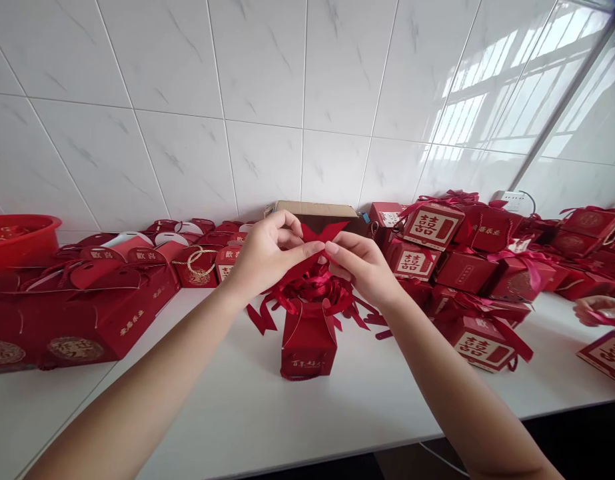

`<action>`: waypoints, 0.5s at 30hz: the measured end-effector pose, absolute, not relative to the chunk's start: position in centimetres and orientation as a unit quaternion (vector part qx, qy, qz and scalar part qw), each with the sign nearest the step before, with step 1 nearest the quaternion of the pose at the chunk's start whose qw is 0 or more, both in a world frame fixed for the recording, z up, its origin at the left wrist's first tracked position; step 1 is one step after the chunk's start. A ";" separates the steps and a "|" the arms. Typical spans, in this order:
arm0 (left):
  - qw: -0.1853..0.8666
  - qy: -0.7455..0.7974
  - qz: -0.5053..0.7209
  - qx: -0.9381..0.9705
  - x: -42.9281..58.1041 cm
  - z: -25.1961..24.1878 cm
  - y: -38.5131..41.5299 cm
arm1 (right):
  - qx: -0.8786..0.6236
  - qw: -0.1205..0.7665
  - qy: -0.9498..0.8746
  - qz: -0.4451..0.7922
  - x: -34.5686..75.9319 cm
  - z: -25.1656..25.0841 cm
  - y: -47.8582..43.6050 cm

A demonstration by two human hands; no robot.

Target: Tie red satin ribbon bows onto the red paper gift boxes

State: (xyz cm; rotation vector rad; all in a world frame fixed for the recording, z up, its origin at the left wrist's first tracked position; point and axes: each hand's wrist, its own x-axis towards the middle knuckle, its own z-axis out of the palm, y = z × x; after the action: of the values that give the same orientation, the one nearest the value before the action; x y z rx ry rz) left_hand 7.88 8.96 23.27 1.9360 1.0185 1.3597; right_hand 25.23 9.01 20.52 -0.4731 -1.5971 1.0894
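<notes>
My left hand (274,250) and my right hand (362,263) meet at the centre of the view. Between the thumbs and fingers of both is a red ribbon (327,232), pinched where the thumbs come together, its ends sticking up above them. Just below my hands stands a small red gift box (308,343) with gold lettering on its front. A heap of loose red ribbons (320,290) lies behind the box top, partly covered by my hands. Whether the pinched ribbon joins the box cannot be made out.
Large red boxes (82,320) stand left, by a red basin (22,240). Stacked gift boxes (432,227) with ribbons fill the right. A cardboard box (317,210) sits against the tiled wall. At far right, another person's hand (600,310) holds a pink ribbon over a box.
</notes>
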 end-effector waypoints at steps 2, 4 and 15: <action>0.309 0.383 0.493 0.718 7.7 23.1 9.0 | -0.206 0.546 -0.678 0.448 25.1 20.2 9.3; 0.373 0.375 0.449 0.720 7.5 22.9 9.0 | -0.199 0.541 -0.680 0.454 25.1 20.0 9.7; 0.623 0.345 0.409 0.571 5.9 21.8 10.0 | -0.140 0.430 -0.892 0.015 27.3 19.9 11.2</action>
State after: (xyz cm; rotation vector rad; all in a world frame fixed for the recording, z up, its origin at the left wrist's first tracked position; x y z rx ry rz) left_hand 5.90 10.05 21.78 1.3101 0.7915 0.9386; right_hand 27.26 11.19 19.89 -0.3504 -2.2245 0.0373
